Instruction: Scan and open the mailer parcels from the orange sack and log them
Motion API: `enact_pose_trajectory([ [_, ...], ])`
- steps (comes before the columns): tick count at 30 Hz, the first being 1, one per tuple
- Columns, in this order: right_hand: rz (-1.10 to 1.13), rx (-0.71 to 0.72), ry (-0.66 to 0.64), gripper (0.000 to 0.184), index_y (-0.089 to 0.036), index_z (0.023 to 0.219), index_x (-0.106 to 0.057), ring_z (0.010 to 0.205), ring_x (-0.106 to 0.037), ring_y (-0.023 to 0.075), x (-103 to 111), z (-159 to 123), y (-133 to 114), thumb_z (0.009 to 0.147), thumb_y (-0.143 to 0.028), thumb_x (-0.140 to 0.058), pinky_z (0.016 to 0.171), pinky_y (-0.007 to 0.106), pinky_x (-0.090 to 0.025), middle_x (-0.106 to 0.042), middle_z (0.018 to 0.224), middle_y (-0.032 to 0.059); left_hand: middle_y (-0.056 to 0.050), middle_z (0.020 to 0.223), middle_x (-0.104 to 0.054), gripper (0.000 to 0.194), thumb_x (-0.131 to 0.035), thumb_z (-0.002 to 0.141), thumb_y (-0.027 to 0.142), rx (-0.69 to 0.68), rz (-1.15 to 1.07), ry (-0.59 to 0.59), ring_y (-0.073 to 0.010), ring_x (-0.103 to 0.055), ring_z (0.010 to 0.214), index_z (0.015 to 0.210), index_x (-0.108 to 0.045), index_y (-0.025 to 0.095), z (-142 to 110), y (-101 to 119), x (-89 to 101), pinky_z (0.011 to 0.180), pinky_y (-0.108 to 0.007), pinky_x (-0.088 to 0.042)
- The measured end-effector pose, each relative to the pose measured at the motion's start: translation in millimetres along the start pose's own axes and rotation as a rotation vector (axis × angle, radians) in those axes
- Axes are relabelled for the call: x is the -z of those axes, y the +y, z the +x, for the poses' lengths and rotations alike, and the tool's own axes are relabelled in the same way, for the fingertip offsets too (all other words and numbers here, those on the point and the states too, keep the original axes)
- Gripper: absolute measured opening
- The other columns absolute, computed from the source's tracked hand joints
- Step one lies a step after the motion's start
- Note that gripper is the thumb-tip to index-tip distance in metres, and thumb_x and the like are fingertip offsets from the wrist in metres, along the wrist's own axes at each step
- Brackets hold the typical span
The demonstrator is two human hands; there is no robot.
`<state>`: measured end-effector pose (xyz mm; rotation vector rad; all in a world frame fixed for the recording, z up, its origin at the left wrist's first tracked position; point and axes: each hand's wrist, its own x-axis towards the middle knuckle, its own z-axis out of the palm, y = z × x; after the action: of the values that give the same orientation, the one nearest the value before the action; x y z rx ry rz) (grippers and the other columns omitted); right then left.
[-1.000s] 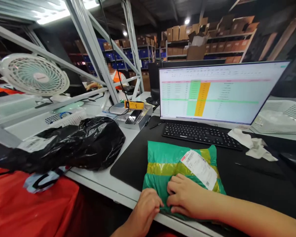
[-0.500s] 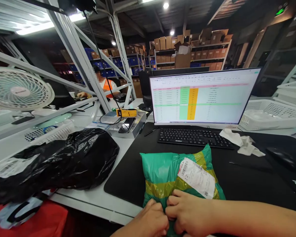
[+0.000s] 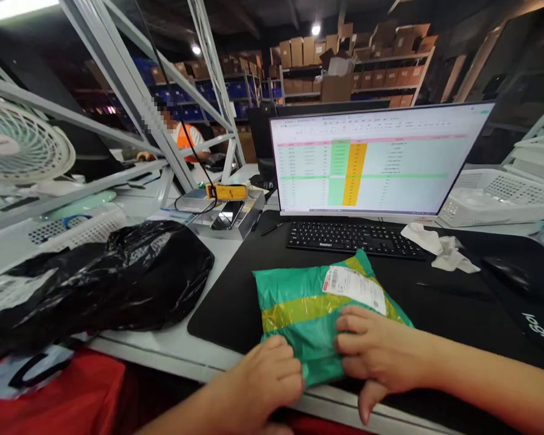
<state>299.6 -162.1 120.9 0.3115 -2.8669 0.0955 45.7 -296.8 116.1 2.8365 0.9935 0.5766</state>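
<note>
Right hand (image 3: pixel 378 347) has shifted, half-open on green parcel (image 3: pixel 306 311), left hand (image 3: pixel 269 374) pinching it, keyboard (image 3: pixel 344 238) beyond, black bag (image 3: pixel 140 278) leftward.

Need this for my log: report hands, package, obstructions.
Left hand and right hand at green package. Package on black mat, label up. Keyboard close behind; contact unclear.

Parcel label (image 3: pixel 354 289) print too small to read, fan (image 3: pixel 22 145) cut off at left
</note>
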Motion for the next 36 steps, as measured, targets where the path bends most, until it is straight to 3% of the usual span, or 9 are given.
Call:
enact_pose_trajectory([
  [4,-0.009,-0.073,0.030,0.053,-0.019,0.083,-0.059,0.101,-0.046,0.0234,31.2,-12.7,4.2,0.100,-0.068,-0.046,0.098,0.042,-0.036,-0.054,0.094,0.0044,-0.002,0.069,-0.055,0.059,-0.023,0.098,0.069,-0.031,-0.011,0.005,-0.0189,-0.047,0.065,0.085,-0.057,0.022,1.4,-5.9,22.9,0.069,-0.037,-0.036],
  [7,0.049,-0.132,0.017,0.057,-0.018,0.083,-0.057,0.096,-0.047,0.0240,37.1,-17.3,5.2,0.104,-0.064,-0.031,0.087,0.039,-0.040,-0.051,0.096,0.0073,-0.002,0.071,-0.056,0.057,-0.026,0.099,0.067,0.003,0.012,0.017,-0.0193,-0.048,0.066,0.088,-0.059,0.022,-3.5,-9.1,27.3,0.071,-0.036,-0.040],
  [10,0.193,-0.176,0.006,0.053,-0.018,0.086,-0.056,0.090,-0.046,0.0218,34.2,-9.5,-0.5,0.104,-0.063,-0.035,0.081,0.037,-0.039,-0.049,0.097,0.0072,-0.005,0.080,-0.061,0.055,-0.029,0.098,0.067,0.080,-0.007,0.043,-0.0212,-0.052,0.073,0.095,-0.061,0.022,-8.2,-9.2,23.1,0.081,-0.038,-0.046],
  [16,0.283,-0.158,-0.159,0.044,-0.027,0.137,-0.050,0.085,-0.049,0.0210,23.6,42.0,-5.8,0.103,-0.056,-0.052,0.078,0.035,-0.037,-0.052,0.102,0.0049,-0.006,0.084,-0.062,0.051,-0.025,0.100,0.063,0.010,0.029,0.207,-0.0212,-0.056,0.082,0.093,-0.056,0.022,-21.2,-4.4,-0.4,0.100,-0.042,-0.049],
  [20,0.125,-0.101,-0.287,0.051,-0.024,0.113,-0.061,0.076,-0.049,0.0209,6.3,72.9,-4.4,0.091,-0.071,-0.062,0.070,0.034,-0.033,-0.054,0.090,0.0018,-0.005,0.078,-0.061,0.053,-0.019,0.102,0.059,-0.004,0.063,0.247,-0.0203,-0.055,0.077,0.090,-0.056,0.021,-28.4,-1.4,-12.5,0.101,-0.040,-0.049],
  [24,0.009,-0.041,-0.320,0.057,-0.021,0.094,-0.063,0.073,-0.048,0.0213,-13.4,78.6,-10.5,0.086,-0.078,-0.060,0.068,0.035,-0.029,-0.056,0.078,0.0014,-0.003,0.068,-0.057,0.056,-0.025,0.101,0.062,-0.057,0.104,0.244,-0.0190,-0.049,0.068,0.082,-0.057,0.020,-31.0,-0.8,-20.6,0.094,-0.038,-0.050],
  [29,0.007,0.001,-0.261,0.057,-0.020,0.077,-0.056,0.069,-0.041,0.0198,-20.5,56.8,-11.5,0.094,-0.074,-0.053,0.067,0.036,-0.023,-0.052,0.069,0.0000,0.000,0.062,-0.051,0.061,-0.030,0.099,0.067,0.070,0.251,0.176,-0.0170,-0.043,0.058,0.074,-0.057,0.018,-31.7,7.5,-25.0,0.062,-0.035,-0.039],
  [33,0.029,-0.011,-0.151,0.058,-0.020,0.074,-0.050,0.067,-0.037,0.0199,-8.5,29.9,-7.4,0.105,-0.066,-0.030,0.067,0.036,-0.021,-0.048,0.068,0.0000,0.002,0.055,-0.043,0.063,-0.035,0.095,0.072,0.043,0.397,0.183,-0.0149,-0.039,0.053,0.064,-0.051,0.020,-34.7,10.9,-20.3,0.056,-0.034,-0.028],
  [36,-0.014,-0.025,-0.135,0.048,-0.020,0.075,-0.047,0.067,-0.036,0.0197,8.7,4.1,-3.6,0.109,-0.051,-0.036,0.071,0.036,-0.024,-0.046,0.069,-0.0003,0.004,0.053,-0.040,0.059,-0.042,0.095,0.069,0.032,0.441,0.198,-0.0139,-0.037,0.051,0.062,-0.049,0.020,-42.3,7.1,-12.1,0.055,-0.033,-0.024],
])
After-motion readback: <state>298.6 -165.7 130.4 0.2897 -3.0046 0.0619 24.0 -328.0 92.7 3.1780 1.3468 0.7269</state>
